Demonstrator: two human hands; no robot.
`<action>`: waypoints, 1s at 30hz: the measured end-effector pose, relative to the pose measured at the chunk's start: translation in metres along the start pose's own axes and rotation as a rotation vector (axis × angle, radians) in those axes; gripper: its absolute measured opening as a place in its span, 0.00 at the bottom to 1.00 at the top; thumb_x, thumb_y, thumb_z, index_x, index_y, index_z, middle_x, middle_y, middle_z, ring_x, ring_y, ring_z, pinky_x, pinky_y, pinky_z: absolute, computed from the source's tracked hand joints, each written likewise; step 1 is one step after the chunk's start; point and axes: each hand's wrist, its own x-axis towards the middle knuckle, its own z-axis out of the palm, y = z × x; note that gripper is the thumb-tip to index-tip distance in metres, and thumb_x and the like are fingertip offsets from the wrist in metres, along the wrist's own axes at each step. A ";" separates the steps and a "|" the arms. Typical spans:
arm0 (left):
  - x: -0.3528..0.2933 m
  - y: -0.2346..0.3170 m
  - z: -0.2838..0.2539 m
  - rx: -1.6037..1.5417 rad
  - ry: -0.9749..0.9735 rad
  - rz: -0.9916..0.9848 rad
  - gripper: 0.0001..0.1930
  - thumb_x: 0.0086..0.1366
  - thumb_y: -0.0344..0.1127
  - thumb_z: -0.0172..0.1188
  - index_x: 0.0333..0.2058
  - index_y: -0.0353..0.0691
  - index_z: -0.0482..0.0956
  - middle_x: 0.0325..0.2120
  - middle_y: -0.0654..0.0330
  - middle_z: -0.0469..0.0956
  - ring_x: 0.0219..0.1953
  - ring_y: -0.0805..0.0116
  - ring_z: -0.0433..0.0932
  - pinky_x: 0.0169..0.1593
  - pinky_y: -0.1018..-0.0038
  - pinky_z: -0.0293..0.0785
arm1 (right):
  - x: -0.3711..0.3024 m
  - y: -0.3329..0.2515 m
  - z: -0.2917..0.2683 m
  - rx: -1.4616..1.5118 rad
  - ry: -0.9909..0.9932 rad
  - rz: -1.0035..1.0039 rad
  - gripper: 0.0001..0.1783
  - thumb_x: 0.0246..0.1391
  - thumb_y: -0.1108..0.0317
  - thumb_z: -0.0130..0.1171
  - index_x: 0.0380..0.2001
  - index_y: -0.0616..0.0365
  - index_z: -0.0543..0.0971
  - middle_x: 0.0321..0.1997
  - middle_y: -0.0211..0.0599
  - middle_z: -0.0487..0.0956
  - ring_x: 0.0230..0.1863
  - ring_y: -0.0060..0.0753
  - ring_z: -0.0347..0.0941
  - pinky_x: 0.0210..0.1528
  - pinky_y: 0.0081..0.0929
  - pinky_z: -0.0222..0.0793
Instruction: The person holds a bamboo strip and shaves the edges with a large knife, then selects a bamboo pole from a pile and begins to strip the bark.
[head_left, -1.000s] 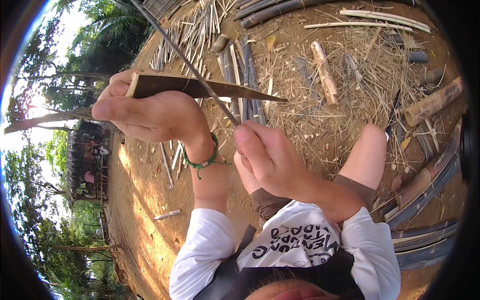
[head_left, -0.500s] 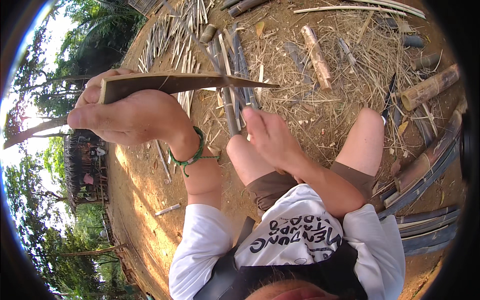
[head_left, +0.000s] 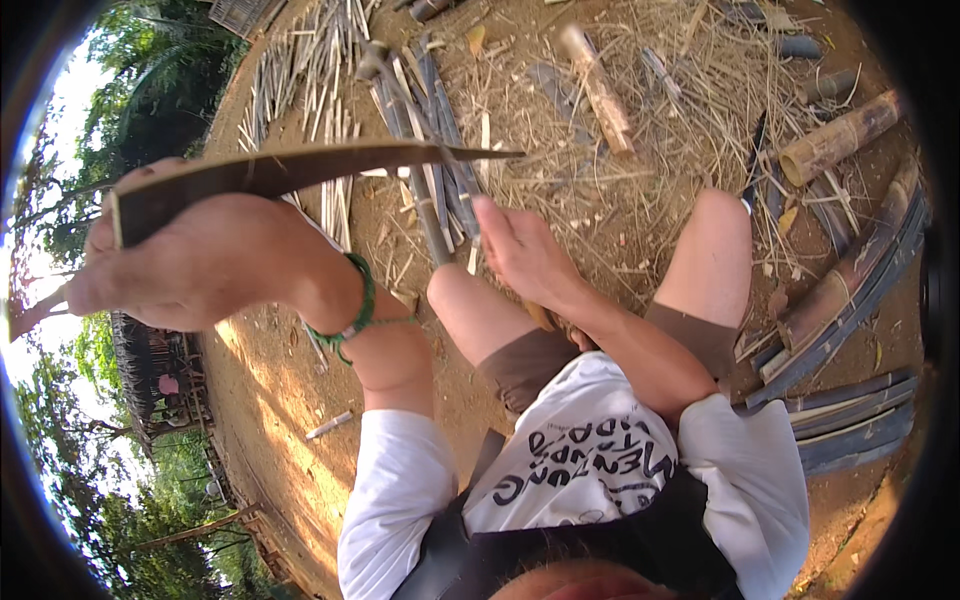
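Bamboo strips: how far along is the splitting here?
Done: a pile of thin strips lies on the ground. In hand: the left hand grips a long strip; the right hand is open by the knee. Left: whole bamboo sections lie uncut.

The person wears a white long-sleeved printed shirt, brown shorts, and a green wrist bracelet.

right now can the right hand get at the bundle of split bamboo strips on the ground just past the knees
Probably yes: the right hand is open and empty, stretched forward over the left knee toward the bamboo strips, with nothing between them.
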 end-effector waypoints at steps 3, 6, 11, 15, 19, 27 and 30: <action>0.001 0.000 0.010 0.042 0.019 -0.028 0.38 0.72 0.67 0.30 0.22 0.39 0.71 0.17 0.58 0.72 0.22 0.67 0.72 0.30 0.73 0.76 | -0.013 -0.061 0.010 -0.110 -0.068 -0.285 0.35 0.69 0.44 0.37 0.21 0.65 0.74 0.11 0.42 0.67 0.15 0.39 0.68 0.22 0.43 0.62; 0.005 -0.001 0.013 0.088 0.016 -0.009 0.38 0.73 0.67 0.30 0.23 0.37 0.72 0.18 0.57 0.72 0.24 0.65 0.72 0.32 0.71 0.77 | -0.007 -0.048 0.012 -0.026 -0.027 -0.216 0.33 0.68 0.46 0.41 0.22 0.66 0.74 0.11 0.43 0.68 0.15 0.40 0.68 0.22 0.44 0.61; 0.009 -0.016 0.011 0.217 0.072 0.060 0.38 0.72 0.67 0.31 0.25 0.34 0.73 0.19 0.54 0.73 0.25 0.62 0.72 0.34 0.69 0.77 | -0.005 -0.027 0.003 -0.106 0.001 -0.146 0.32 0.67 0.46 0.44 0.23 0.66 0.76 0.11 0.44 0.71 0.15 0.44 0.72 0.20 0.40 0.63; 0.012 -0.026 0.009 0.074 0.069 0.019 0.40 0.71 0.68 0.29 0.25 0.34 0.73 0.19 0.54 0.72 0.23 0.62 0.72 0.35 0.68 0.79 | -0.012 -0.066 0.004 -0.066 -0.138 -0.287 0.37 0.67 0.41 0.42 0.21 0.67 0.75 0.13 0.45 0.71 0.18 0.49 0.71 0.26 0.45 0.64; 0.014 -0.014 0.008 0.156 0.018 0.080 0.41 0.70 0.70 0.27 0.21 0.36 0.72 0.17 0.55 0.72 0.22 0.62 0.73 0.32 0.68 0.80 | 0.017 0.034 -0.009 -0.153 0.006 0.104 0.29 0.68 0.49 0.43 0.19 0.61 0.72 0.11 0.28 0.66 0.15 0.28 0.62 0.21 0.32 0.58; 0.015 -0.024 0.007 0.036 0.052 -0.005 0.45 0.68 0.73 0.23 0.20 0.34 0.71 0.17 0.52 0.74 0.20 0.63 0.75 0.29 0.70 0.81 | 0.004 -0.043 0.004 -0.095 -0.084 -0.355 0.30 0.69 0.50 0.41 0.17 0.59 0.69 0.13 0.26 0.65 0.17 0.26 0.59 0.22 0.31 0.56; 0.024 -0.032 0.005 0.001 0.048 -0.029 0.44 0.70 0.70 0.22 0.20 0.34 0.71 0.17 0.52 0.73 0.19 0.62 0.75 0.29 0.70 0.81 | 0.018 0.024 0.000 -0.107 0.009 -0.158 0.32 0.69 0.46 0.39 0.17 0.58 0.69 0.13 0.25 0.65 0.14 0.28 0.57 0.20 0.31 0.56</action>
